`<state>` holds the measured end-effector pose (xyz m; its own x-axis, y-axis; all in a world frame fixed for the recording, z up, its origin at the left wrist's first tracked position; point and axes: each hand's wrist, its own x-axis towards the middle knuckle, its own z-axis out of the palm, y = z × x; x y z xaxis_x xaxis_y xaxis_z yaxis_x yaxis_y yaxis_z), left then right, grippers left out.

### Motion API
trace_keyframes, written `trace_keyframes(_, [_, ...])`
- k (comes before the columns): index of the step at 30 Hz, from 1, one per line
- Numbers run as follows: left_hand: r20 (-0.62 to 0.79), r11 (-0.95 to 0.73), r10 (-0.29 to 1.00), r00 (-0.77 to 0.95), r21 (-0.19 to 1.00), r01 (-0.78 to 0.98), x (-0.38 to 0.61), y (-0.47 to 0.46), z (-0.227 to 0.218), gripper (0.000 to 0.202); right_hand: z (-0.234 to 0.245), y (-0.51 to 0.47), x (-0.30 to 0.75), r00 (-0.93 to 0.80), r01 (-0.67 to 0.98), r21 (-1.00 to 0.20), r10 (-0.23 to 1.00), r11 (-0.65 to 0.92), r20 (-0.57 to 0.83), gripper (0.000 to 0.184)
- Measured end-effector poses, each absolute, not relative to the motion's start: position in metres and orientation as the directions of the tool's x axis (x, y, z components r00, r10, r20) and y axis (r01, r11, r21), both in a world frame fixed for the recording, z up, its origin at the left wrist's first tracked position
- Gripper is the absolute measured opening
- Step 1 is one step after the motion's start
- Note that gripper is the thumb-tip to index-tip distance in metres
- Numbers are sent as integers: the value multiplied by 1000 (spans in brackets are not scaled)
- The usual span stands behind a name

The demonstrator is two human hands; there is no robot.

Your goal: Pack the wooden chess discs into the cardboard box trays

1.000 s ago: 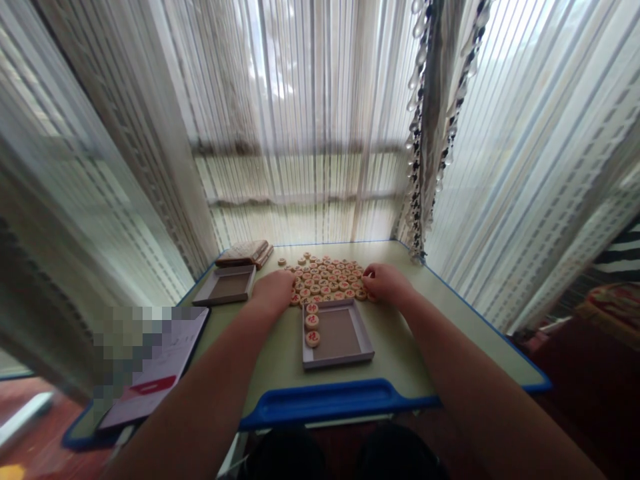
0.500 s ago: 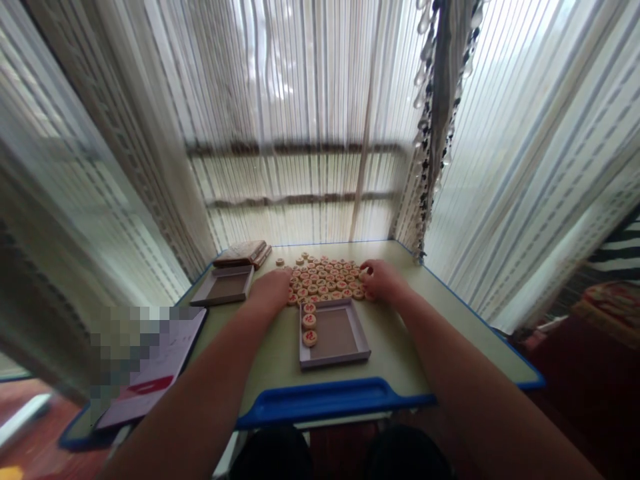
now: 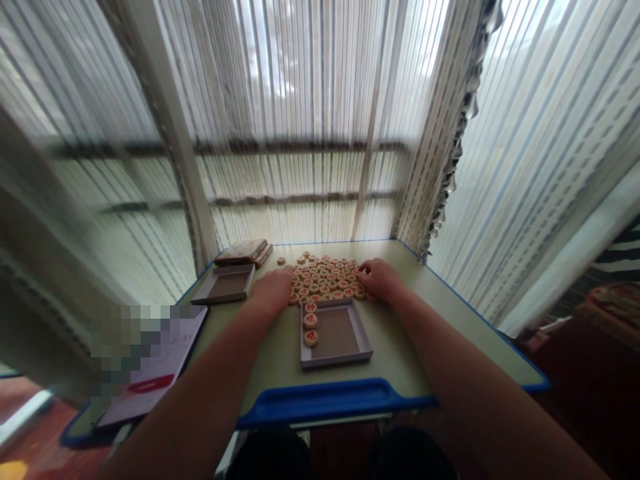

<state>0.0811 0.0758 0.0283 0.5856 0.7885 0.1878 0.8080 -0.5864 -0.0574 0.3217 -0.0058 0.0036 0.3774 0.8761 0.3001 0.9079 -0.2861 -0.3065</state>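
Round wooden xiangqi pieces [image 3: 325,279] with red or dark characters lie in a dense cluster on the table. My left hand [image 3: 273,290] rests against the left edge of the cluster, back upward, its fingers partly hidden. On the opposite edge, my right hand [image 3: 381,279] is cupped, fingers curved inward and apart beside the outermost pieces; no piece shows lifted in it. Just in front of the cluster sits a shallow open box [image 3: 340,333]. Three red-marked pieces [image 3: 311,321] stand in a column along its left wall.
Another shallow box part [image 3: 225,285] lies at the back left, near a folded brown board or case [image 3: 245,252]. A tablet-like flat device [image 3: 155,380] is at the left table edge. The pale table [image 3: 450,320] has a blue rim, with curtains [image 3: 310,120] hanging behind it.
My right hand has shifted very slightly left against the cluster. The left hand and the three boxed pieces keep nearly the same places; the view has turned a little.
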Motion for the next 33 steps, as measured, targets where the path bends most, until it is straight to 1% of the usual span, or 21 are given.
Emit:
trace_keyframes(4, [110, -594, 792, 601, -88, 800, 82, 73, 31, 39, 10, -9, 325, 455, 882, -290, 835, -372, 311, 28])
trace_keyframes(8, [93, -597, 790, 605, -107, 795, 81, 74, 32, 37, 17, -16, 327, 500, 863, -240, 822, -445, 274, 28])
trace_keyframes(15, [146, -572, 804, 576, -71, 817, 81, 82, 26, 35, 14, -20, 320, 461, 878, -235, 870, -418, 173, 31])
trace_keyframes(19, [152, -588, 794, 588, -50, 807, 81, 89, 24, 36, 16, -21, 318, 454, 882, -226, 875, -413, 171, 31])
trace_keyframes(25, [148, -612, 779, 609, -32, 790, 80, 85, 27, 34, 21, -24, 317, 462, 874, -251, 871, -416, 167, 30])
trace_keyframes(27, [142, -619, 775, 616, -30, 785, 81, 82, 29, 33, 20, -24, 314, 422, 888, -278, 888, -366, 181, 28])
trace_keyframes(31, [141, -626, 769, 623, -30, 779, 83, 78, 30, 35, 18, -24, 305, 232, 937, -310, 950, -160, 209, 23])
trace_keyframes(33, [137, -623, 772, 620, -29, 782, 83, 78, 31, 35, 19, -25, 301, 165, 943, -319, 965, -95, 202, 22])
